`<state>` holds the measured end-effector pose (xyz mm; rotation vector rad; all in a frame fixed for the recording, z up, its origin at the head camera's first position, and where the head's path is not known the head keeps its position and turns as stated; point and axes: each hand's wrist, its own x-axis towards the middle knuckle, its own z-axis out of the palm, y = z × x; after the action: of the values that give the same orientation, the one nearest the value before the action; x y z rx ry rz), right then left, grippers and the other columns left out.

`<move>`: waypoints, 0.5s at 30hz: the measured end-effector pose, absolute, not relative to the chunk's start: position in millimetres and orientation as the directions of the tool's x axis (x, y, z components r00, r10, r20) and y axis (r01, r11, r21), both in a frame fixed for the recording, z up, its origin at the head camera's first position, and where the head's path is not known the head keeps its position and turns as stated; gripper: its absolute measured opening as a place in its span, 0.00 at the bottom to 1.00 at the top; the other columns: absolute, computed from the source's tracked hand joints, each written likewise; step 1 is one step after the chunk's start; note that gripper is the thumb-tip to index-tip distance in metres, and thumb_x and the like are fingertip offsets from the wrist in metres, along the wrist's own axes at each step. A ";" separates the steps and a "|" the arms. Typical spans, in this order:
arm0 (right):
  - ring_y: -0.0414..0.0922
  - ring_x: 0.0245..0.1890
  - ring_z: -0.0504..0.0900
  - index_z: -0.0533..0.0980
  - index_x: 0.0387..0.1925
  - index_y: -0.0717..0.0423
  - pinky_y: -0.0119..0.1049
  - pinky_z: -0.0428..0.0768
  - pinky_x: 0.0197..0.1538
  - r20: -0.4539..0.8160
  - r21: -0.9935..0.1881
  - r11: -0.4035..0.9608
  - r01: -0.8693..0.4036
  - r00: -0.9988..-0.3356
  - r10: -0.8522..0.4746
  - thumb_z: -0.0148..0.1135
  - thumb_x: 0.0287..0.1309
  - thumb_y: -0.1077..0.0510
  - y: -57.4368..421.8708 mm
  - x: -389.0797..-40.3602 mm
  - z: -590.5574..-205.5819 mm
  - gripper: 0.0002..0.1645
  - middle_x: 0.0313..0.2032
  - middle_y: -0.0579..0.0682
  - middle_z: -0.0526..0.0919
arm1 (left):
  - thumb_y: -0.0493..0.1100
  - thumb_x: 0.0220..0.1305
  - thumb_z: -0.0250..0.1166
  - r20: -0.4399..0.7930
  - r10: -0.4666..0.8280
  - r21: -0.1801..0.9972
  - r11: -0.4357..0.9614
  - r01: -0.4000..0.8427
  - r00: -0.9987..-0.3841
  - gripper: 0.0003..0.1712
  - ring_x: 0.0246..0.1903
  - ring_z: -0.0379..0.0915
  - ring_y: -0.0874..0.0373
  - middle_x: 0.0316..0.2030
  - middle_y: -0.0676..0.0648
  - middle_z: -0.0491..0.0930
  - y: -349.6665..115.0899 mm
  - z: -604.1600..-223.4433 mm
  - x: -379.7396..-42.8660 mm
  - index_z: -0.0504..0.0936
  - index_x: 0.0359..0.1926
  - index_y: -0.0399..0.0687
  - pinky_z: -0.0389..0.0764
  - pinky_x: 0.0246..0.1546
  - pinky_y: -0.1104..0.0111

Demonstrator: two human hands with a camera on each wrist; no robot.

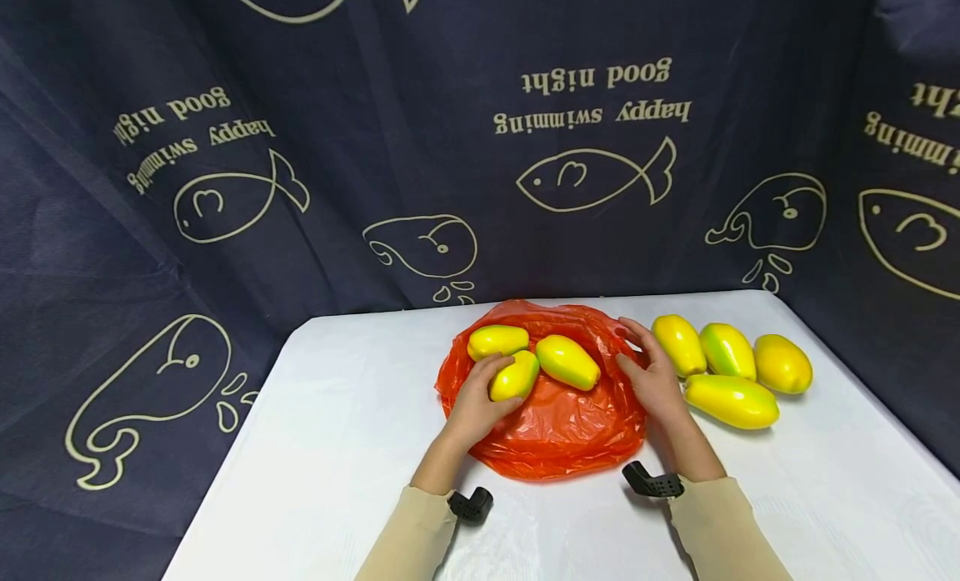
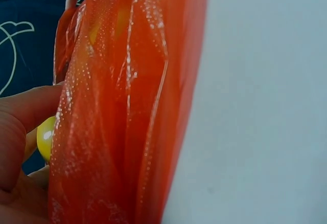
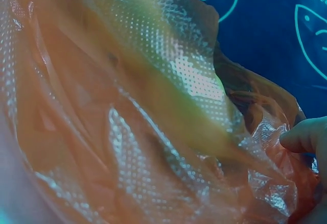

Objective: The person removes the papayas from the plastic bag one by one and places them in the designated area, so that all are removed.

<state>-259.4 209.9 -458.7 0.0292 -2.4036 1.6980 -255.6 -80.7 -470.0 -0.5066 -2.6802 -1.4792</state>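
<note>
A red plastic bag (image 1: 562, 435) lies wide open on the table, with two yellow-green papayas (image 1: 567, 362) in its mouth. My left hand (image 1: 476, 408) reaches over the bag's left rim and grips a third papaya (image 1: 517, 376) between thumb and fingers. In the left wrist view, the bag's side (image 2: 117, 132) hides most of that papaya (image 2: 45, 138). At the right rim, my right hand (image 1: 658, 388) holds the bag's edge, thumb inside the opening. The right wrist view shows its thumb (image 3: 301, 136) against the crumpled film (image 3: 271, 137).
To the right of the bag, several more papayas (image 1: 731, 400) lie close together on the white table (image 1: 345, 448). A dark blue curtain (image 1: 450, 164) with fish and whale drawings hangs behind and beside the table.
</note>
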 end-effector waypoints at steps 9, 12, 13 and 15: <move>0.56 0.71 0.67 0.57 0.76 0.40 0.15 0.72 0.56 0.179 -0.938 0.316 -0.141 -0.979 0.095 0.52 0.70 0.64 211.5 -257.6 -459.1 0.38 0.71 0.56 0.67 | 0.39 0.59 0.72 0.191 0.255 0.825 0.482 0.296 -0.948 0.35 0.67 0.66 0.46 0.67 0.45 0.70 -81.1 -470.1 -255.8 0.73 0.67 0.51 0.66 0.71 0.49; 0.56 0.71 0.67 0.58 0.76 0.42 0.13 0.71 0.55 0.190 -0.939 0.309 -0.153 -0.977 0.093 0.52 0.70 0.65 212.1 -258.9 -459.6 0.37 0.71 0.57 0.67 | 0.39 0.58 0.72 0.210 0.249 0.825 0.473 0.309 -0.945 0.35 0.67 0.67 0.45 0.67 0.44 0.70 -81.8 -469.9 -256.0 0.73 0.67 0.50 0.66 0.71 0.48; 0.56 0.71 0.66 0.58 0.76 0.44 0.13 0.70 0.55 0.193 -0.939 0.307 -0.157 -0.977 0.092 0.52 0.70 0.66 212.3 -259.3 -459.9 0.37 0.71 0.57 0.67 | 0.39 0.58 0.72 0.209 0.245 0.827 0.473 0.305 -0.947 0.35 0.67 0.67 0.46 0.67 0.45 0.70 -81.9 -469.7 -256.0 0.73 0.67 0.50 0.66 0.71 0.49; 0.57 0.71 0.67 0.58 0.76 0.45 0.12 0.70 0.54 0.197 -0.938 0.308 -0.161 -0.976 0.090 0.51 0.70 0.66 212.8 -260.0 -460.6 0.36 0.70 0.58 0.68 | 0.40 0.58 0.72 0.223 0.242 0.825 0.468 0.315 -0.944 0.35 0.67 0.67 0.45 0.67 0.44 0.70 -82.5 -469.6 -256.3 0.74 0.67 0.49 0.66 0.71 0.49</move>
<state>-260.0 212.8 -460.6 0.0653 -2.3606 1.7304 -256.3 -82.5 -469.6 -0.4998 -2.6272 -1.5011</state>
